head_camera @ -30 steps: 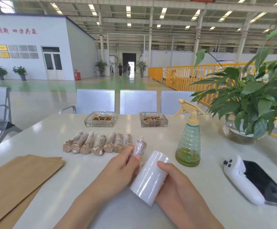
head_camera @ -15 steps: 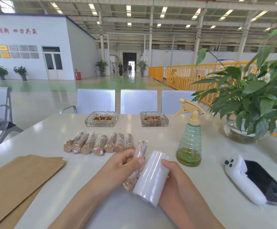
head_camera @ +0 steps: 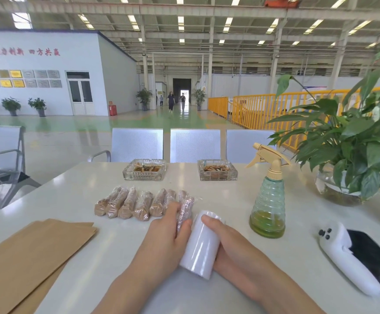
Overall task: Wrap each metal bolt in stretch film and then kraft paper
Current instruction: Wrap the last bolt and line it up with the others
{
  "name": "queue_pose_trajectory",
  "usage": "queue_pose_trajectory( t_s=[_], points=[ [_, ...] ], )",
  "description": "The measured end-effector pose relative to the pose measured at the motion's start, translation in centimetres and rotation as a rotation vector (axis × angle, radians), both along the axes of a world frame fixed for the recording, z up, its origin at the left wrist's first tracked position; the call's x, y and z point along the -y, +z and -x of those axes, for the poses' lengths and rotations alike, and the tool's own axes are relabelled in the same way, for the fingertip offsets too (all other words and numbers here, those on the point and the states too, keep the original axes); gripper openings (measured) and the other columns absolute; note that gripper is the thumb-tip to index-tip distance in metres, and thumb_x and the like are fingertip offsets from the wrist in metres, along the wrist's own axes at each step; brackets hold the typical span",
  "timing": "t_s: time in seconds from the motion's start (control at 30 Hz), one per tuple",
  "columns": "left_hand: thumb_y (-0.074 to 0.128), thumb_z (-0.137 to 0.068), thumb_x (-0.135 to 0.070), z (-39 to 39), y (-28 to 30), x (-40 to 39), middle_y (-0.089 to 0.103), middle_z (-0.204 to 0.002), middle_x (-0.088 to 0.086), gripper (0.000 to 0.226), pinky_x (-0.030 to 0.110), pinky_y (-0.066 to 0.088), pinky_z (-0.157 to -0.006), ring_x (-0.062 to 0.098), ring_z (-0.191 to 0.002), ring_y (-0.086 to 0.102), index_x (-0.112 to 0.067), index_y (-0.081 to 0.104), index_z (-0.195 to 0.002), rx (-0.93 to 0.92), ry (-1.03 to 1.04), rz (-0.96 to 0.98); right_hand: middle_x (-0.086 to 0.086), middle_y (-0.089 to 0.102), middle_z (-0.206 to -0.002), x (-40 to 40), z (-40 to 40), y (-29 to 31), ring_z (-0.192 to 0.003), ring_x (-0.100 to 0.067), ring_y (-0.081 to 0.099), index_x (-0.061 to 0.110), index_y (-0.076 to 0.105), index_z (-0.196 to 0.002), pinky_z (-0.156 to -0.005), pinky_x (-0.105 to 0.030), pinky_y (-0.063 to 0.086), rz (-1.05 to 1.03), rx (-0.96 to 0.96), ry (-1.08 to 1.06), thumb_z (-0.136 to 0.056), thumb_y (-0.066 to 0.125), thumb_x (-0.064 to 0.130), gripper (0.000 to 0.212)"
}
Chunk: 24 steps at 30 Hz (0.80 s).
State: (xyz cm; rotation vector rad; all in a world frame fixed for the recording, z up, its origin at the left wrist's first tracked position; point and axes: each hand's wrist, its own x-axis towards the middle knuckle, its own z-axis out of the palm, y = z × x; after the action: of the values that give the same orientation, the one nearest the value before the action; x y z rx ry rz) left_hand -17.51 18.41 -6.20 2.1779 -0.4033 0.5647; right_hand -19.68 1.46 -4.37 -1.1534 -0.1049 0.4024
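The bolt [head_camera: 185, 213], film-wrapped, sits under my left hand [head_camera: 166, 240], whose fingers curl over it at table centre; half a second ago it lay lower, angled toward 7 o'clock, and now it points toward 12. My right hand [head_camera: 227, 243] clasps the stretch film roll [head_camera: 201, 243] just at 3 o'clock of the bolt, touching it. At 11 o'clock lies the row of wrapped bolts [head_camera: 139, 203], unmoved. Kraft paper [head_camera: 30, 252] rests at 9 o'clock, the spray bottle [head_camera: 267, 207] at 2 o'clock.
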Motion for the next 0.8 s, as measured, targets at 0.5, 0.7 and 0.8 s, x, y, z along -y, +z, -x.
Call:
queue_pose_trajectory(
  t_s=[0.5, 0.7, 0.8],
  points=[
    [0.078, -0.078, -0.063, 1.0, 1.9, -0.4, 0.064, -0.080, 0.009, 0.063, 0.022, 0.041, -0.062, 0.017, -0.072, 0.057, -0.003, 0.067, -0.093, -0.503, -0.373, 0.513, -0.015, 0.074, -0.120, 0.6, 0.2, -0.8, -0.114, -0.032, 0.071, 0.010, 0.065, -0.126, -0.101, -0.050, 0.056, 0.098, 0.252, -0.079, -0.079, 0.088, 0.043, 0.061],
    [0.080, -0.081, -0.045, 1.4, 2.4, -0.7, 0.039, -0.063, 0.003, 0.040, 0.018, 0.026, -0.047, 0.014, -0.056, 0.034, -0.024, 0.050, -0.066, -0.466, -0.369, 0.483, -0.003, 0.078, -0.101, 0.6, 0.8, -1.2, -0.095, -0.018, 0.076, 0.027, 0.066, -0.109, -0.075, -0.023, 0.058, 0.263, 0.435, -0.193, -0.076, 0.085, 0.056, 0.048],
    [0.081, -0.075, -0.025, 1.2, 2.0, -1.2, 0.030, -0.057, -0.001, 0.046, 0.021, 0.026, -0.048, 0.015, -0.053, 0.029, -0.024, 0.039, -0.057, -0.407, -0.304, 0.495, 0.017, 0.071, -0.096, 1.0, 0.5, -1.0, -0.085, -0.003, 0.068, 0.044, 0.059, -0.105, -0.070, -0.015, 0.050, 0.618, 0.634, -0.422, -0.067, 0.076, 0.063, 0.046]
  ],
)
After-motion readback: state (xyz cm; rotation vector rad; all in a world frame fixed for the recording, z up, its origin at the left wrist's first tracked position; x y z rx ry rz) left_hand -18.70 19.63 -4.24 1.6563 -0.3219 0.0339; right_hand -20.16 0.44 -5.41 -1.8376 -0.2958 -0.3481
